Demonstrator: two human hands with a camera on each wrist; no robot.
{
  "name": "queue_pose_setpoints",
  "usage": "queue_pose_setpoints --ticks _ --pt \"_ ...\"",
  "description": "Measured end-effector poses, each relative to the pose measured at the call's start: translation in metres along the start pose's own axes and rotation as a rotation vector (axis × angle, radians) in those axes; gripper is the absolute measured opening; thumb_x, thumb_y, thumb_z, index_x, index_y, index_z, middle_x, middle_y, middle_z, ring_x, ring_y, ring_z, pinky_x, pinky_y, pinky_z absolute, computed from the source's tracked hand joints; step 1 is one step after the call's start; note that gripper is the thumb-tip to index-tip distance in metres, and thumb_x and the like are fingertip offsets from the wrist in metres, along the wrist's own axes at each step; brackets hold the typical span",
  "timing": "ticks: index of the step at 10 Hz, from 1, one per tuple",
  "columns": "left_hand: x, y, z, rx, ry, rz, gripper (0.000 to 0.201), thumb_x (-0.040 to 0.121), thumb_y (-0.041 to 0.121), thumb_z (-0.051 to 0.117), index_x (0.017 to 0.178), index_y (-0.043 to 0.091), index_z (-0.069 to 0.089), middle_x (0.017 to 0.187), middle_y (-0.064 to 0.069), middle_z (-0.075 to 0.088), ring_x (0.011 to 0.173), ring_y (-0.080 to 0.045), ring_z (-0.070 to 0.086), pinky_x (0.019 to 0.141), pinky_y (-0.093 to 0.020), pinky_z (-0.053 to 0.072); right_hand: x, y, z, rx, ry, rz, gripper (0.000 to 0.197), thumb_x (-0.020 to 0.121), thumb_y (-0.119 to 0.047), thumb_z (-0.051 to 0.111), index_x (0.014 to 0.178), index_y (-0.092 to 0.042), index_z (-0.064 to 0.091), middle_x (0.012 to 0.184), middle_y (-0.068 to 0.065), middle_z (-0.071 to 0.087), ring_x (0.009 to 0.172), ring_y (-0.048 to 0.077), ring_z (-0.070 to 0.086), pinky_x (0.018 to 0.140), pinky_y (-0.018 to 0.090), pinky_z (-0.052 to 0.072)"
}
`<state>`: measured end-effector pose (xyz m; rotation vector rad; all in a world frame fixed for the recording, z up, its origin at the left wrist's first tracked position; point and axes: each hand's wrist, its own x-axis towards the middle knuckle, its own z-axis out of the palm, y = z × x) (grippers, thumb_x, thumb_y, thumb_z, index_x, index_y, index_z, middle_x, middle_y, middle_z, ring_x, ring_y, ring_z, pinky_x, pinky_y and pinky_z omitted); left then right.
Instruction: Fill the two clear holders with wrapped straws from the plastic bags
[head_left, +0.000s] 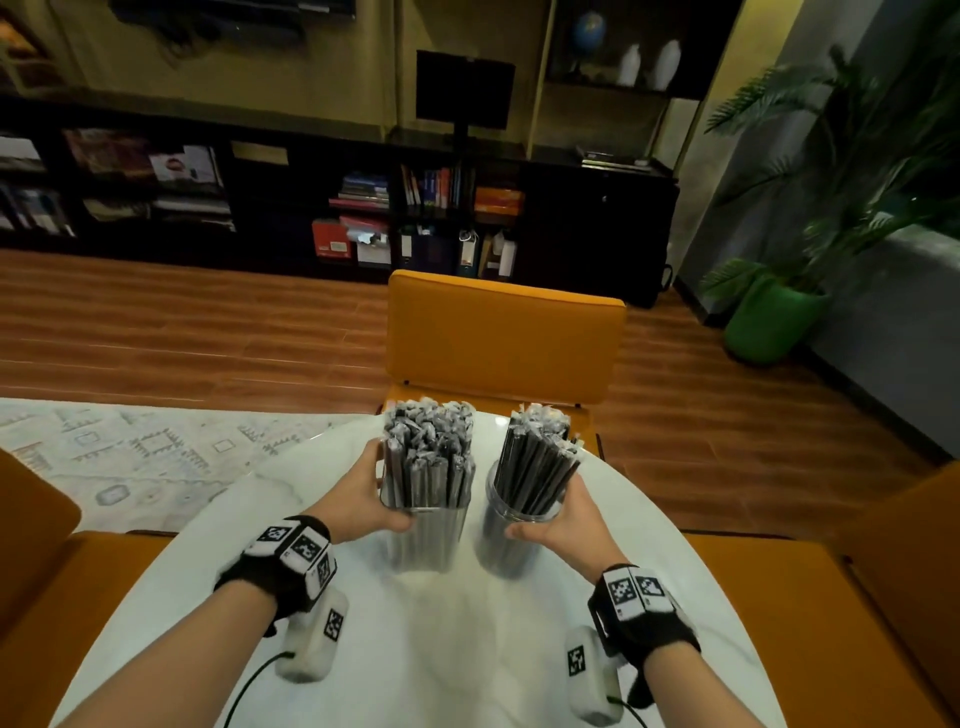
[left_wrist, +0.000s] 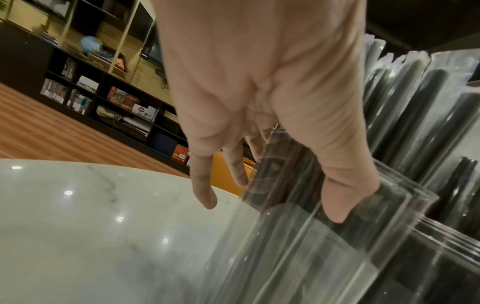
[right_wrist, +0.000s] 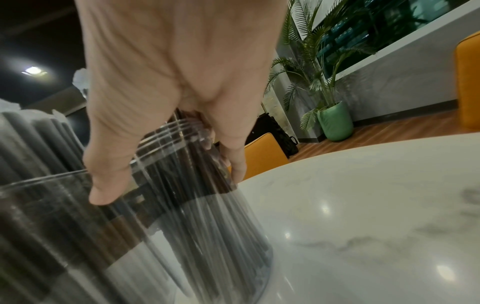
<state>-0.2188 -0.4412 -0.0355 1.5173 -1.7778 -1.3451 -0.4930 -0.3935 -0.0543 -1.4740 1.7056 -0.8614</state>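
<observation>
straws (head_left: 428, 457) in holders (head_left: 421, 540), side by side

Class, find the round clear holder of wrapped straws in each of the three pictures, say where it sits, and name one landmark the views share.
Head view: round holder right of centre on the marble table, gripped by the right hand.
Left wrist view: only a sliver at the far right edge, behind the square holder.
Right wrist view: centre, low, under the right hand.
Shared landmark: the marble table.
</observation>
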Motion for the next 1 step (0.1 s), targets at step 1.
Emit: queue_pose_setpoints --ticks 1 --pt "0.0015 0.0010 -0.0051 0.029 -0.043 -0.031 0.113 0.064 0.002 0.084 0.148 0.016 0.011 0.139 -0.009 0.045 0.123 -0.024 0.048 0.095 -0.027 0.041 0.0004 -0.0030 -0.0018 0.021 -0.015 -0.001 0.118 0.050 -0.033 0.095 0.145 -0.024 0.026 0.147 0.000 0.039 0.138 0.020 0.037 0.117 0.042 0.032"
